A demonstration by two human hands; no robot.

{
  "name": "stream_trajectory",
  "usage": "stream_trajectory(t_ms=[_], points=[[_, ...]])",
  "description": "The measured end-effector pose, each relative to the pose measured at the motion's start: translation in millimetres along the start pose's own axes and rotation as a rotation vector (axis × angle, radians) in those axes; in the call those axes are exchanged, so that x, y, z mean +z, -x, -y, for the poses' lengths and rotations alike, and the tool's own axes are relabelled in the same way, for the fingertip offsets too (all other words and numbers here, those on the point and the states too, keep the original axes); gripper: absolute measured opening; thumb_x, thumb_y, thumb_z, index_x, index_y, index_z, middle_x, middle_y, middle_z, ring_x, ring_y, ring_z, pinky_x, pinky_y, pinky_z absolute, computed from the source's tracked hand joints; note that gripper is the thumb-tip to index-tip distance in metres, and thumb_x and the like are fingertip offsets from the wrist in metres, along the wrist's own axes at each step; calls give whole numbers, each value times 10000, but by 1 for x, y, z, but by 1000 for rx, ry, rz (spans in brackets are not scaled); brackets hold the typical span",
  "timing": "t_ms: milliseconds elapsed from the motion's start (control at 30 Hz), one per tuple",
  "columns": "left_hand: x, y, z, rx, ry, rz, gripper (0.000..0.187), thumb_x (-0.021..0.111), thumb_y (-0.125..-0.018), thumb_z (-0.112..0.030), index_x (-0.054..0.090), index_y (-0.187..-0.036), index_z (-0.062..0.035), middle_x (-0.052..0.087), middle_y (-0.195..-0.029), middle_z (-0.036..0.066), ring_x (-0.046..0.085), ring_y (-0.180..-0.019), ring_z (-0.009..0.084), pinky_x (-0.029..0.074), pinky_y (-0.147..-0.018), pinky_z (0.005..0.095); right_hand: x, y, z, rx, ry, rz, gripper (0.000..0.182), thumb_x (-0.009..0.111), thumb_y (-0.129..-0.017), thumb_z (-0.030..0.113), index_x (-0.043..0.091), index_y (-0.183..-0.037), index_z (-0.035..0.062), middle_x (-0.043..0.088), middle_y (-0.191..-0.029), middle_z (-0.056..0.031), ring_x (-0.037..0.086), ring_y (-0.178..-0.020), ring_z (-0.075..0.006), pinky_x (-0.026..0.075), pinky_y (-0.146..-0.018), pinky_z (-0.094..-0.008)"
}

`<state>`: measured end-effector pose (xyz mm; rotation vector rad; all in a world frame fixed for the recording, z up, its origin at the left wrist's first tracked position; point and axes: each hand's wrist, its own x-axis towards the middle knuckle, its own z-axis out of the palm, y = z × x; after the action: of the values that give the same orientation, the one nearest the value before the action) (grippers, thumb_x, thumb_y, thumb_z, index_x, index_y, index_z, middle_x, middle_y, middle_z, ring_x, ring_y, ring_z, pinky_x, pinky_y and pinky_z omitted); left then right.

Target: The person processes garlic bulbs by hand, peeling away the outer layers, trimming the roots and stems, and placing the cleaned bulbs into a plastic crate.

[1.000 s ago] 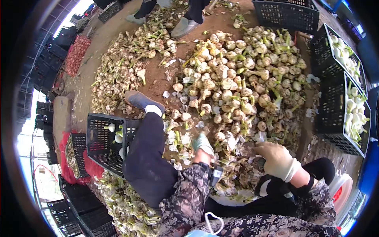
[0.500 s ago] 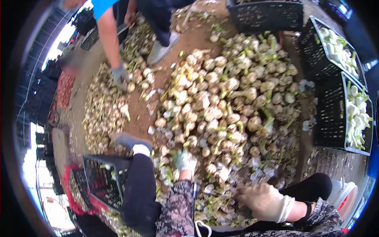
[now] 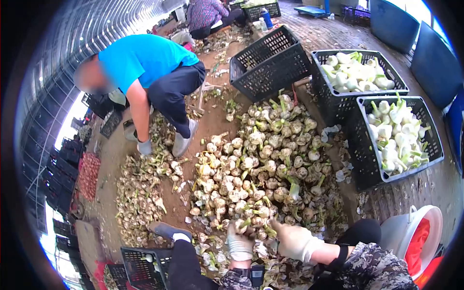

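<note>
A large heap of garlic bulbs [image 3: 261, 159] with dirty skins and green stalks lies on the ground before me. At its near edge, my left hand [image 3: 240, 245], in a pale glove, has its fingers bent around a garlic bulb [image 3: 247, 225]; the fingertips are partly hidden. Close beside it on the right is my right hand [image 3: 296, 241], also gloved. Its fingers are curled and point at the same bulbs; what they hold, if anything, is hidden. Loose peeled skins [image 3: 212, 258] lie below and around both hands.
A co-worker in a blue shirt [image 3: 145, 58] bends over a smaller garlic heap [image 3: 140, 193] at left. Black crates [image 3: 360, 145] of cleaned white garlic stand at right, another crate [image 3: 270, 65] behind the heap. A white bucket [image 3: 401, 232] with red cloth stands by my right knee.
The view has tilted up, showing more of the background. My right hand has moved left, in close to my left hand, which is now at the bulbs. The co-worker's gloved hand has shifted.
</note>
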<state>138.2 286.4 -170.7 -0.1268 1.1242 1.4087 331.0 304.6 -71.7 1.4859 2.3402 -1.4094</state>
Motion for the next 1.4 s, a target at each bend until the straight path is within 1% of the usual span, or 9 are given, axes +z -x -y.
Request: stream_trajectory(t_ms=[133, 167, 500, 567, 700, 900, 1133, 1233, 1400], points=[[98, 73, 4, 252, -260, 266, 355, 606, -849, -381, 605, -1039, -81, 605, -828, 3, 548, -681, 119, 434, -635, 247, 7, -13, -19, -157, -887, -462, 674, 682, -809, 395, 435, -1245, -56, 629, -1020, -161, 632, -813, -199, 518, -708, -321], [107, 83, 6, 291, -370, 370, 401, 618, -855, -319, 578, -1158, -58, 611, -944, 20, 565, -827, 123, 447, -740, 257, -33, 12, 0, -5, -1220, -237, 603, 712, -803, 279, 452, -1227, -63, 639, -963, -130, 614, -739, -131, 518, -624, -260], [133, 130, -15, 385, -670, 622, 562, 739, -778, -253, 492, -1212, 6, 578, -1021, 41, 569, -886, 120, 474, -780, 249, -65, 39, -17, -264, -1185, -354, 267, 673, -827, 173, 585, -1005, -6, 601, -810, -11, 533, -712, -59, 450, -613, -216], [141, 142, -8, 636, -878, 519, 599, 761, -755, -271, 490, -1212, 6, 570, -1045, 50, 583, -841, 120, 486, -737, 247, -54, 34, -19, -332, -1804, -218, 247, 661, -840, 197, 580, -968, 2, 595, -816, -3, 531, -703, -58, 437, -599, -209], [128, 136, 8, 678, -820, 537, 554, 759, -761, -211, 507, -1212, -11, 552, -1113, 74, 577, -927, 139, 471, -791, 262, -50, 36, -26, -349, -1579, -303, 306, 650, -847, 246, 577, -1015, 0, 594, -813, -6, 515, -665, -47, 415, -569, -208], [127, 132, 11, 1177, -1198, 530, 491, 693, -779, -92, 513, -1228, -14, 551, -1176, 139, 540, -1099, 265, 413, -953, 353, -48, 37, -32, -308, -1331, -349, 288, 671, -828, 225, 580, -966, -11, 593, -762, 1, 520, -615, -52, 418, -530, -207], [119, 130, 11, 1018, -1145, 454, 478, 670, -768, -54, 520, -1220, -11, 566, -1188, 154, 563, -1084, 267, 413, -954, 354, -54, 41, -37, -280, -1411, -190, 287, 684, -822, 225, 603, -956, -16, 605, -746, -10, 518, -596, -57, 432, -526, -221], [124, 131, 12, 1345, -1377, 526, 462, 656, -773, -57, 529, -1215, -17, 590, -1153, 154, 584, -1049, 295, 430, -928, 357, -52, 36, -34, -317, -1372, -264, 281, 691, -808, 202, 617, -957, -24, 611, -757, -4, 511, -642, -56, 436, -571, -230], [120, 127, 12, 1251, -1292, 530, 454, 657, -770, -52, 540, -1208, -25, 594, -1156, 141, 589, -1042, 273, 454, -888, 352, -60, 43, -36, -240, -1121, -288, 256, 694, -791, 180, 622, -961, 2, 599, -755, 10, 485, -686, -49, 422, -619, -224]])
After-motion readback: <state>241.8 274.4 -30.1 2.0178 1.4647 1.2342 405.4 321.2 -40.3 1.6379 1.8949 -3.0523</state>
